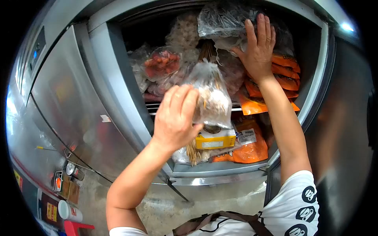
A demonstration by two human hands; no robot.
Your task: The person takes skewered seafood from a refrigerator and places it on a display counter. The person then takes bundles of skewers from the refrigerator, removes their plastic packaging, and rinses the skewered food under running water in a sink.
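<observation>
My left hand [175, 116] is closed at the left side of a clear plastic bag [214, 104] with pale contents and what look like thin sticks inside. The bag is at the shelf front, and my fingers partly hide its edge. Higher up, my right hand [260, 49] lies with fingers spread against a crumpled clear plastic bag [222, 21] at the top of the pile. Under my right wrist, several orange packets [285, 74] are stacked. A bag of red food pieces [162, 63] sits left of the bag in my left hand.
The steel refrigerator's door [342, 126] stands open at the right. On the lower level are a yellow and white box [215, 141], an orange bag [252, 147] and a bundle of sticks [193, 153]. A white bucket [70, 210] and red stool [76, 227] are at lower left.
</observation>
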